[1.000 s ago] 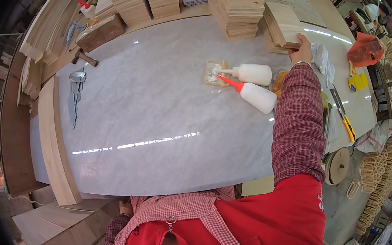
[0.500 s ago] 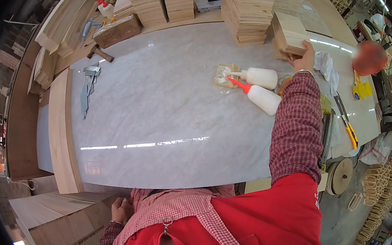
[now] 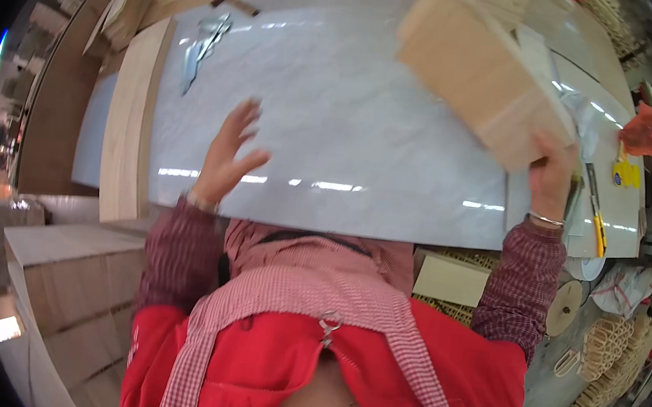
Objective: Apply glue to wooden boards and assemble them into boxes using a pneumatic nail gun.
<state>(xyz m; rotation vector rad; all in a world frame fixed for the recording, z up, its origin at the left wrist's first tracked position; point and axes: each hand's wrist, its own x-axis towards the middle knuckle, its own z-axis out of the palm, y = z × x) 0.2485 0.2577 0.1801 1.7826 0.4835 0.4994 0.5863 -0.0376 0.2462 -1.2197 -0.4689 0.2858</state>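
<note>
Wood (image 3: 468,63) was over the table's (image 3: 336,109) right part, right hand (image 3: 550,175) clamped on its near end, left hand (image 3: 229,157) spread, empty, over table's left; it seemed stiff, moderately light, best held by edges.

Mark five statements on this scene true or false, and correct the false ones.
The right hand holds wood. True.
The left hand grips the hammer. False: the left hand is empty; the hammer lies beyond it.
The cutter lies left of the left hand. False: the cutter lies right of the right hand.
The red bag is beyond the cutter. True.
The apron is plain blue. False: the apron is red-and-white checked.
</note>
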